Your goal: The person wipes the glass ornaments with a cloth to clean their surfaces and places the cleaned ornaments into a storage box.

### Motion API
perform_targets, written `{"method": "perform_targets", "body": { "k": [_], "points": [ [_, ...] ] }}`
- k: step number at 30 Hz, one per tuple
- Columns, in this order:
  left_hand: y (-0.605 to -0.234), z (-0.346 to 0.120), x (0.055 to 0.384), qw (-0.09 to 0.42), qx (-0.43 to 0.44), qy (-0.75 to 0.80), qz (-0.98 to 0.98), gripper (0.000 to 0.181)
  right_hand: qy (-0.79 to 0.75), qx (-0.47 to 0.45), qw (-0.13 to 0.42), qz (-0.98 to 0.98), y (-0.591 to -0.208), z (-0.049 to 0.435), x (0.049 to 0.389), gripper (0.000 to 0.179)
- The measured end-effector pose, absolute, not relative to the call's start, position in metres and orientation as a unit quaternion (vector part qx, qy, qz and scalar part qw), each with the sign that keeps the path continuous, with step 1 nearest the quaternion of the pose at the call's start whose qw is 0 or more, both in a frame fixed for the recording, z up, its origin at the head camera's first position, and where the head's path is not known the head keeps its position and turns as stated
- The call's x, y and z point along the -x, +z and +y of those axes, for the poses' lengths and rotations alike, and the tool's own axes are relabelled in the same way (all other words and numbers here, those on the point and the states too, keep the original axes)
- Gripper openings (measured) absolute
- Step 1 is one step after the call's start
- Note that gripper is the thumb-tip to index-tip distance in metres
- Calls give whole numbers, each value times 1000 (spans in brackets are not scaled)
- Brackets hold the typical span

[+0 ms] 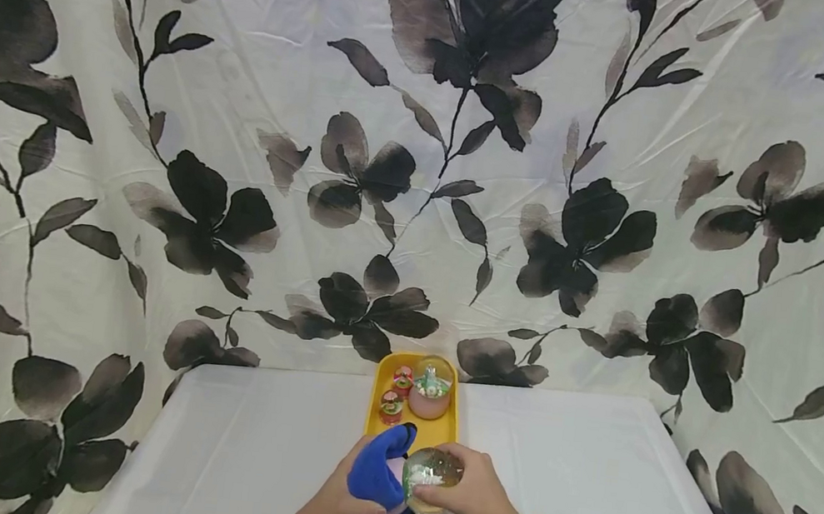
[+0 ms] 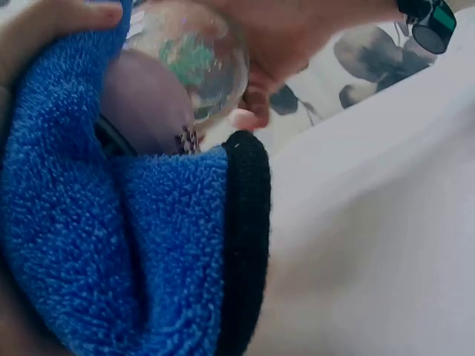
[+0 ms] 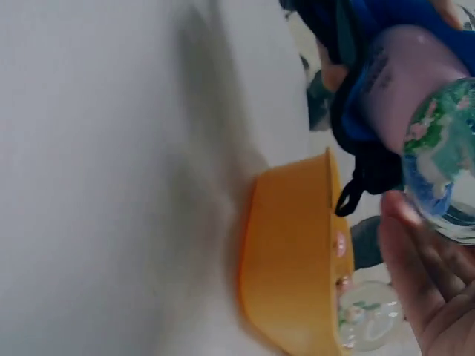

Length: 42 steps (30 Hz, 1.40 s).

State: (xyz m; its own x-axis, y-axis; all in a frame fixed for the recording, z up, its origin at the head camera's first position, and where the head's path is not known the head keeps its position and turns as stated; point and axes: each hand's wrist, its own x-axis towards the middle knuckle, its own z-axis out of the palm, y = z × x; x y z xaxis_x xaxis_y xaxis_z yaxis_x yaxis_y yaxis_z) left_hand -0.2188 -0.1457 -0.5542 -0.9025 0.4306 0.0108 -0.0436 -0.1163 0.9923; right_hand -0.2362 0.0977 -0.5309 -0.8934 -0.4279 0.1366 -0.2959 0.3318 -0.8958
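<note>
Near the front of the table a snow globe with a clear glass dome and a pink base is held tilted sideways between both hands. My left hand grips its base through a blue towel with black edging. Fingers of my right hand curl round the glass dome. In the left wrist view, the pink base pokes out of the fluffy towel folds. Green and white decoration shows inside the dome in the right wrist view.
Just beyond the hands, a yellow tray stands on the white table. It holds another snow globe with a pink base and two small red-based ornaments. A floral cloth hangs behind the table.
</note>
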Motion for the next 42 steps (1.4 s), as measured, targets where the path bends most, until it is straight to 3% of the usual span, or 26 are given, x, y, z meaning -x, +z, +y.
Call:
{"method": "perform_targets", "body": {
  "k": [4,7,12,19,22,27,30,33,37,40,42],
  "points": [
    [-558,-147,219,159,-162,737,637,82,-517,276,74,807,-528,102,230,75],
    [-561,-147,219,163,-162,746,624,81,-490,366,22,791,-529,106,228,90],
    [-562,-142,218,168,-157,740,632,86,-499,405,-49,765,-540,110,230,78],
    [-561,-136,217,146,-124,715,673,87,-542,253,39,801,-546,107,233,43],
    [-563,-137,218,140,-127,731,656,87,-526,258,62,808,-545,109,233,58],
    [-567,-139,217,155,-126,766,611,89,-521,348,51,778,-546,114,233,89],
    [-566,-139,216,160,-117,759,620,88,-527,377,23,761,-549,113,234,84],
    [-565,-137,216,164,-112,736,647,87,-551,338,26,762,-551,112,233,72],
    [-563,-135,215,157,-105,705,683,85,-612,240,106,746,-551,111,231,54],
    [-564,-135,216,142,-114,700,691,83,-617,221,142,742,-547,113,228,64],
    [-565,-136,217,137,-127,707,682,82,-577,263,124,763,-543,117,226,81]
  ]
}}
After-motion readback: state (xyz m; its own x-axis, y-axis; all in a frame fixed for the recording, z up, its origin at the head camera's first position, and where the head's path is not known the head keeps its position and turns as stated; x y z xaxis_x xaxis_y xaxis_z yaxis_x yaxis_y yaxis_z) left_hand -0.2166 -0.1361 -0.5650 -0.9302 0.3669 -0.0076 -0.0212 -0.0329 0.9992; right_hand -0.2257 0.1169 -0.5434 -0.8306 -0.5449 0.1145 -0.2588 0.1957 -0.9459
